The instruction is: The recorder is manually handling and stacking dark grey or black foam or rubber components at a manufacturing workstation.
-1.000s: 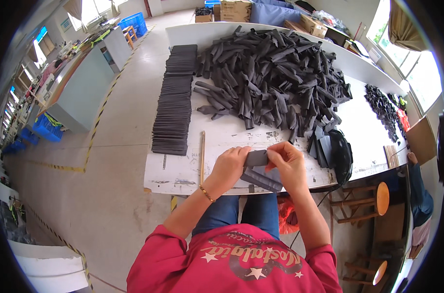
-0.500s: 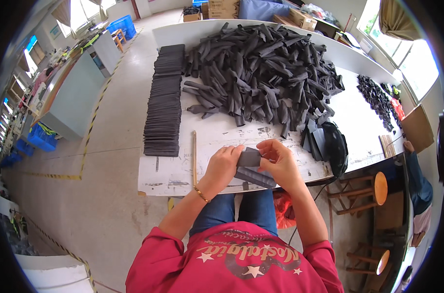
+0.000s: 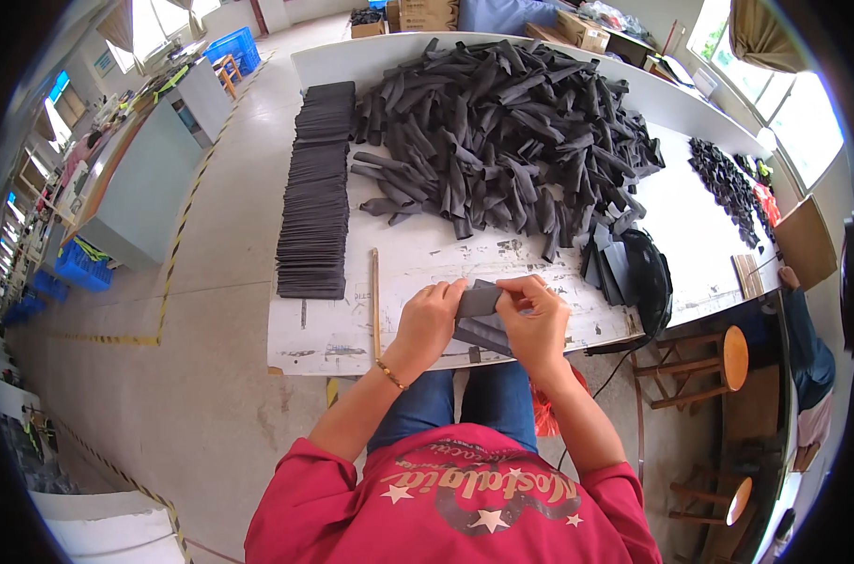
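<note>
From my remote view, the dark grey, flat rectangular piece (image 3: 479,301) sits between my wearer's left hand (image 3: 429,320) and right hand (image 3: 538,324), whose fingers pinch opposite ends, apparently keeping it level. Just below the fingertips lies a grey folded strip (image 3: 483,336). Left of the fingers, a tightly packed row of dark flat pieces (image 3: 314,188) looks ordered for neatness. Far left, a blue plastic crate (image 3: 81,271) holds yellow-green items (image 3: 91,248).

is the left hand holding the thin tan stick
No, the left hand holds a dark piece, while the thin tan stick lies on the table.
</note>
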`<state>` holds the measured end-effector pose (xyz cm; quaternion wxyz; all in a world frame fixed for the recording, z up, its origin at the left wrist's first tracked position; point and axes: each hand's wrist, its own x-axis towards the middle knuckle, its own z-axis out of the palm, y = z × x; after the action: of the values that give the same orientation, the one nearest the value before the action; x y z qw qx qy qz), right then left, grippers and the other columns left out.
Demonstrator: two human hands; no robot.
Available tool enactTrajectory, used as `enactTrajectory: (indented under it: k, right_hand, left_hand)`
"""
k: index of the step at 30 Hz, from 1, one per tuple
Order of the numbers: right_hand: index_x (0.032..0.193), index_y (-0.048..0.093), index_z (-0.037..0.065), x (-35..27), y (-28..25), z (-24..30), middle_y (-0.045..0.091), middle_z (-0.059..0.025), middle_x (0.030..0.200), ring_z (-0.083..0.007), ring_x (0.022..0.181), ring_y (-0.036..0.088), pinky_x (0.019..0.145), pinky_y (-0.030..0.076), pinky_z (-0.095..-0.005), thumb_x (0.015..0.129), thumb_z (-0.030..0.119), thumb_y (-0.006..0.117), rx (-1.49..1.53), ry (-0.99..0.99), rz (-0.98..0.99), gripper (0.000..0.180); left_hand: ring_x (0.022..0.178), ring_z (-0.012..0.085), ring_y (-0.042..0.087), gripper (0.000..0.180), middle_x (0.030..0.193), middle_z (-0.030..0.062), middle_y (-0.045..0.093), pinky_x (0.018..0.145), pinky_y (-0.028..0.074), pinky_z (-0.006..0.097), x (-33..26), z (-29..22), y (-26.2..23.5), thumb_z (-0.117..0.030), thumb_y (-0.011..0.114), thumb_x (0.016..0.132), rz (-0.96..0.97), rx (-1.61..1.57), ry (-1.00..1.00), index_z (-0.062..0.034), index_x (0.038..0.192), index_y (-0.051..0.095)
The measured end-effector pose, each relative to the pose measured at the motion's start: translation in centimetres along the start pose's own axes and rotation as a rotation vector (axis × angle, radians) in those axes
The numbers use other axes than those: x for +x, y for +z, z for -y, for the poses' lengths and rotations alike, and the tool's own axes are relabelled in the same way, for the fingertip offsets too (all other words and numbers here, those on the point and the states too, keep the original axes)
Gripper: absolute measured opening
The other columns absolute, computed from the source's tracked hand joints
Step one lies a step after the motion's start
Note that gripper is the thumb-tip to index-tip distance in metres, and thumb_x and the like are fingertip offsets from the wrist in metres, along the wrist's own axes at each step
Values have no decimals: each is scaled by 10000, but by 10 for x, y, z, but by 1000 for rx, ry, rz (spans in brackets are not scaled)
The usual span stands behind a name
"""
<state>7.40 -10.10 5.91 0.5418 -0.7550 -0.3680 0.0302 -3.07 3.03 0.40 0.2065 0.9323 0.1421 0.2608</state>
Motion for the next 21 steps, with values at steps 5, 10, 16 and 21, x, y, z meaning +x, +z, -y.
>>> enactTrajectory:
  k: [5, 10, 16, 21]
  right_hand:
    - [978, 619, 49, 15, -8, 1, 637, -100, 859, -206, 701, 634, 649, 516, -312, 801, -39, 640, -205, -377, -288, 199]
    - [1021, 547, 22, -14, -6, -11, 598, -121, 904, -245, 756, 621, 681, 514, -346, 777, 57, 753, 19, -157, 8, 320]
    - [1025, 500, 14, -40, 13, -33, 556, -149, 997, -330, 845, 600, 696, 512, -399, 740, 124, 799, -197, -327, 308, 427]
    - [983, 533, 20, -36, 13, -13, 573, -150, 1000, -332, 814, 606, 675, 519, -399, 766, 13, 727, -84, -294, 315, 291]
  left_hand:
    - [880, 299, 679, 318, 967, 151, 691, 812, 528, 362, 3, 4, -3, 25, 596, 835, -3, -282, -161, -22, 1150, 603]
    - [885, 232, 694, 297, 946, 157, 704, 822, 545, 342, 7, 11, -11, -196, 549, 981, 10, -1415, -519, 41, 1155, 590]
    - [912, 305, 683, 334, 957, 172, 692, 852, 538, 391, 13, -6, -16, -225, 558, 982, -140, -1817, -582, 53, 1166, 582]
    - [917, 298, 680, 326, 956, 169, 691, 857, 533, 392, 11, -5, -13, -218, 548, 986, -176, -1826, -575, 49, 1170, 581]
